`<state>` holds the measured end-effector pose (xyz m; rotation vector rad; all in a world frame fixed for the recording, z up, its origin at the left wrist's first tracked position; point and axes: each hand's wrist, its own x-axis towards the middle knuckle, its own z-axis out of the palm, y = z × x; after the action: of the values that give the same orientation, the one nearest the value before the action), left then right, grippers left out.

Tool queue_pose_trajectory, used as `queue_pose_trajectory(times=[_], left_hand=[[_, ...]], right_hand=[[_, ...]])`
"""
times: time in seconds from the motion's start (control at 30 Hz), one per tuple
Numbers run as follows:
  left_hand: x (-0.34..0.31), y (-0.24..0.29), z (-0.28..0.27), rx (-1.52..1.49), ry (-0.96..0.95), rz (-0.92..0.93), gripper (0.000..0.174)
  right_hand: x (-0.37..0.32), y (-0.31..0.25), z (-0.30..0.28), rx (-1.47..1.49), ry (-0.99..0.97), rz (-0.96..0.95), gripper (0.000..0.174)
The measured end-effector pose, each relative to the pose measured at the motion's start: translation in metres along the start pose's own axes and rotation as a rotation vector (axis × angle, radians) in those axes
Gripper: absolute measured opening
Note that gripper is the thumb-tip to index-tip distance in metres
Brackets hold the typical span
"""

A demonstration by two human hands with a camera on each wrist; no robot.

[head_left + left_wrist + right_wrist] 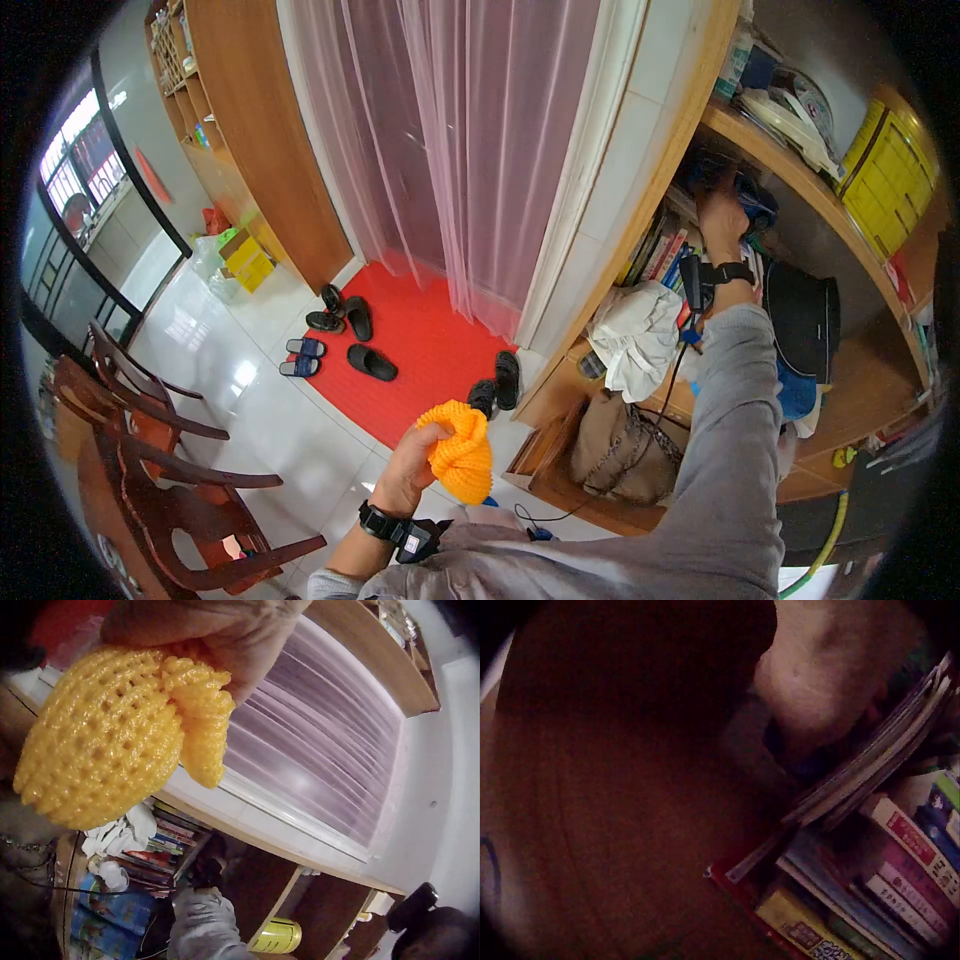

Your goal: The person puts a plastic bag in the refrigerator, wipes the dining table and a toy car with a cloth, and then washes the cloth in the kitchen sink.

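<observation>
Left hand: I see the left hand [405, 470] raised in front of the body, with fingers and thumb curled round the top of an orange net [462, 452] and gripping it.
Orange net: It is bunched and hangs below the gripping fingers [202, 626], held in the air over the floor and well apart from the shelf unit [770, 140]. The left wrist view shows its open mesh weave, with one flap folded over at the side.
Right hand: The right hand [720, 215] is stretched out into a dark compartment of the shelf unit, above the books [660, 250]. Its fingers lie in shadow, so I cannot tell whether it is open or closed on anything.
Books: They stand leaning in a row just below the right hand. The right wrist view shows coloured spines with thin booklets [877, 761] tilted over them.
White cloth: The white cloth [635, 335] lies crumpled on the board beside the books.
Brown bag: The brown bag [620, 450] sits in the compartment beneath the white cloth, with a chain across its front.
Floor: A red mat [420, 330] lies at the foot of the pink curtain [480, 150]. Dark sandals [370, 362] lie on the mat and just beside it.
Chairs: Red-brown wooden chairs [150, 470] stand at the left edge of the head view.
</observation>
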<state>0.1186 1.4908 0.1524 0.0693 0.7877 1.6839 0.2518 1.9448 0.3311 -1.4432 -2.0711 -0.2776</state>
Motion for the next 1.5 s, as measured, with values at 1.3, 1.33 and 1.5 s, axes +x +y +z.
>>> queue_pose_trajectory(times=[1.3,1.33,1.5], left_hand=[[-0.461,-0.006,-0.211,-0.487,0.797,1.280,0.026],[-0.480,-0.016,-0.218,-0.493,0.805,1.284,0.026],[-0.561,-0.055,-0.255,-0.702,1.087,1.607,0.027]], right_hand=[[-0.708,-0.417,-0.198,1.325,-2.204,-1.147,0.028],[-0.734,-0.426,-0.207,1.319,-2.214,-1.153,0.028],[-0.846,-0.455,-0.242,1.382,-2.283,-1.324,0.027]])
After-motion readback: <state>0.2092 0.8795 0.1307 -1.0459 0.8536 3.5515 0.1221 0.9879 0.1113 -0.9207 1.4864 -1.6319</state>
